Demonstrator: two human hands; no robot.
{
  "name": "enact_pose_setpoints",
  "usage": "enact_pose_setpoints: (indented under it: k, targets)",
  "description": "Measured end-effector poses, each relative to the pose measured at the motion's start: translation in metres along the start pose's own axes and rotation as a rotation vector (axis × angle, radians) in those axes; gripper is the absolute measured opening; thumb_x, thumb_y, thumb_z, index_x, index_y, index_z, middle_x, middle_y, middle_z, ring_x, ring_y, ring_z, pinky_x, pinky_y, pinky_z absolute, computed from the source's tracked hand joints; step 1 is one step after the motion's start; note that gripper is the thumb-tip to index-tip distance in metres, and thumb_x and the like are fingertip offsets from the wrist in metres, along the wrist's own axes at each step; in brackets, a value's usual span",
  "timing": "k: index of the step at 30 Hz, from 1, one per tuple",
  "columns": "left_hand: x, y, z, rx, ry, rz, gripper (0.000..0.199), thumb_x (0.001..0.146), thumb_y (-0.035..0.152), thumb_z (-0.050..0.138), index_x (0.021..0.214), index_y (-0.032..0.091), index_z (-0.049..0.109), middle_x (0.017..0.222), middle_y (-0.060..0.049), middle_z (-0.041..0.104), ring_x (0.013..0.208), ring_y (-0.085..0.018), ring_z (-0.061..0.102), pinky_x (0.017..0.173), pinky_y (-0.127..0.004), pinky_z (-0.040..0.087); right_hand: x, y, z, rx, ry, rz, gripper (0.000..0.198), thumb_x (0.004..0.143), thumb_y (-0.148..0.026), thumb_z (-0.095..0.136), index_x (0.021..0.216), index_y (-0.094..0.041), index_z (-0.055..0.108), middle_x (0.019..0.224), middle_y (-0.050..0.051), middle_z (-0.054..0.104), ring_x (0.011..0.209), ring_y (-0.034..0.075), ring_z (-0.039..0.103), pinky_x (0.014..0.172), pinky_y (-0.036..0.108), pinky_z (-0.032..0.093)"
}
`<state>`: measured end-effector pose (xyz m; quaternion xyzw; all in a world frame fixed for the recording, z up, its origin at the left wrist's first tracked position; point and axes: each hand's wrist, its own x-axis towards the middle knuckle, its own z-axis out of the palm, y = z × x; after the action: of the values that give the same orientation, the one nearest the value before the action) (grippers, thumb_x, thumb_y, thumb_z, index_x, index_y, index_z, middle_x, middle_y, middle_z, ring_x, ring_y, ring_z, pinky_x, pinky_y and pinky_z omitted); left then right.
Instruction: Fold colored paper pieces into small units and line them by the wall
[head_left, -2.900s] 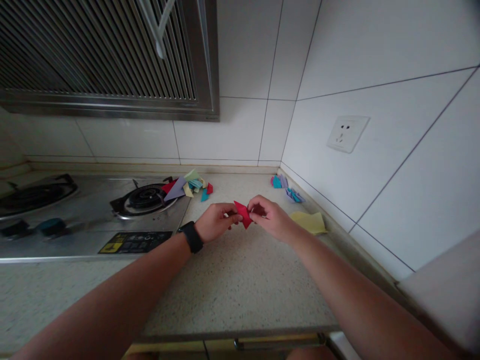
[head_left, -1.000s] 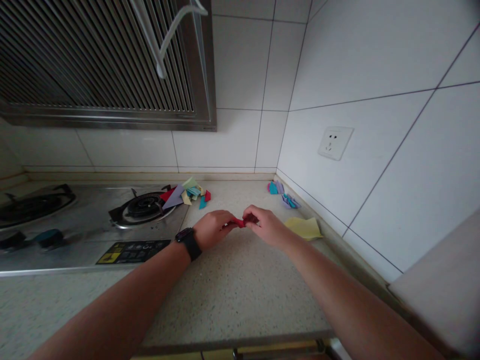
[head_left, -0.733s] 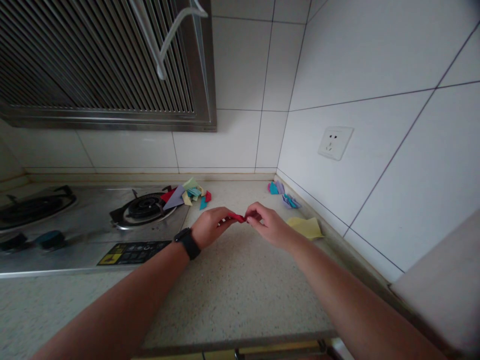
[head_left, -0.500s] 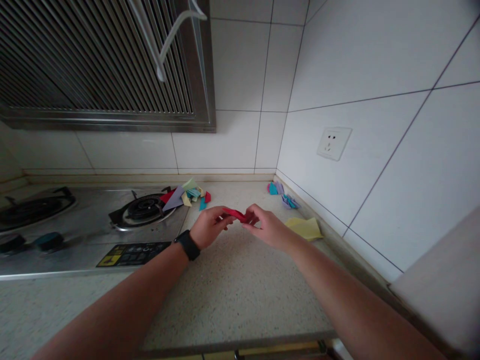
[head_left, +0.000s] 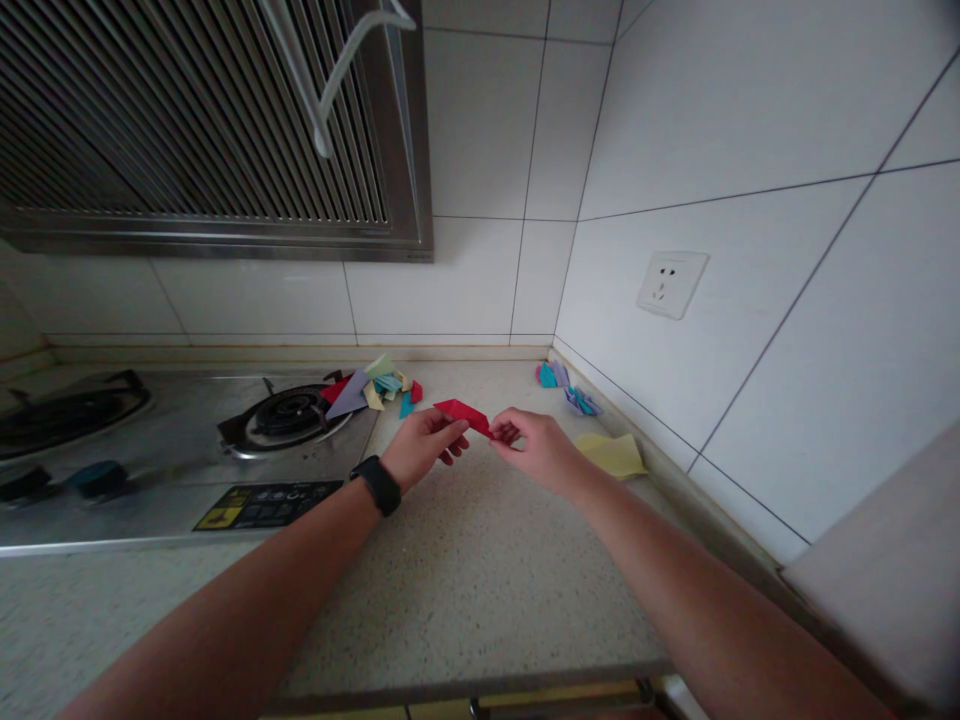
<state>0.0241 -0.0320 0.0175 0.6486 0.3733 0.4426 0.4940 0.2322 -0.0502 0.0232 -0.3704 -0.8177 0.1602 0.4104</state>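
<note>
A folded piece of red paper (head_left: 461, 411) is held up above the speckled countertop (head_left: 457, 560), its broad face turned toward me. My left hand (head_left: 426, 440), with a black watch on the wrist, pinches its left part between thumb and fingers. At the paper's narrow right end, my right hand (head_left: 534, 445) grips the tip with thumb and fingertips. Just beyond my right hand lies a flat yellow sheet of paper (head_left: 613, 456). The fold lines on the red piece are too small to make out.
Folded coloured papers (head_left: 382, 386) lie heaped at the edge of the gas stove (head_left: 172, 450), partly over a burner. Several small blue and purple folded papers (head_left: 581, 401) sit by the right wall. A range hood (head_left: 217, 245) overhangs the stove; a socket (head_left: 672, 284) is on the wall.
The red paper has turned from nearly edge-on to showing its flat face. My right fingers have moved onto its right tip, and my left thumb lies across its front.
</note>
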Motion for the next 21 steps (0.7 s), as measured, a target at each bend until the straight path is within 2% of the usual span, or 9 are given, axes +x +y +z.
enact_pose_setpoints:
  k: [6,10,15,18,21]
  targets:
    - [0.001,-0.005,-0.003,0.002,-0.094,-0.011,0.032,0.083,0.043,0.062,0.090,0.012,0.061,0.075,-0.006,0.067,0.058,-0.011,0.060,0.048,-0.021,0.047,0.001,0.002,-0.001,-0.084,0.071,-0.015,0.009,0.082,-0.022,0.060,0.088,-0.020,0.067,0.080,0.003,0.070,0.069,0.014,0.064,0.067,0.027,0.052]
    - [0.003,-0.012,-0.006,0.085,-0.124,0.001,0.030,0.082,0.041,0.061,0.094,0.014,0.063,0.081,-0.007,0.069,0.062,-0.012,0.062,0.049,-0.020,0.047,0.001,0.001,-0.006,-0.115,0.115,-0.002,0.008,0.082,-0.022,0.060,0.085,-0.020,0.067,0.079,0.003,0.069,0.068,0.015,0.064,0.067,0.027,0.051]
    - [0.007,-0.017,-0.010,0.152,-0.060,-0.031,0.030,0.082,0.040,0.061,0.096,0.013,0.063,0.086,-0.008,0.069,0.064,-0.012,0.062,0.047,-0.019,0.046,0.001,0.001,-0.010,-0.113,0.165,0.018,0.007,0.081,-0.022,0.061,0.084,-0.020,0.067,0.075,0.002,0.068,0.066,0.015,0.063,0.064,0.027,0.049]
    - [0.007,-0.014,-0.011,0.081,-0.011,-0.010,0.035,0.082,0.040,0.062,0.106,0.014,0.061,0.096,-0.009,0.068,0.069,-0.013,0.063,0.048,-0.019,0.047,0.001,0.005,-0.009,-0.049,0.153,0.064,0.008,0.081,-0.024,0.061,0.084,-0.019,0.066,0.074,0.003,0.068,0.065,0.014,0.062,0.062,0.026,0.049]
    - [0.006,-0.011,-0.012,-0.009,0.005,0.032,0.043,0.082,0.041,0.062,0.117,0.016,0.059,0.097,-0.009,0.066,0.074,-0.014,0.063,0.051,-0.020,0.049,0.001,0.010,-0.007,0.023,0.128,0.133,0.011,0.082,-0.029,0.060,0.083,-0.019,0.065,0.074,0.003,0.068,0.066,0.015,0.062,0.061,0.026,0.049]
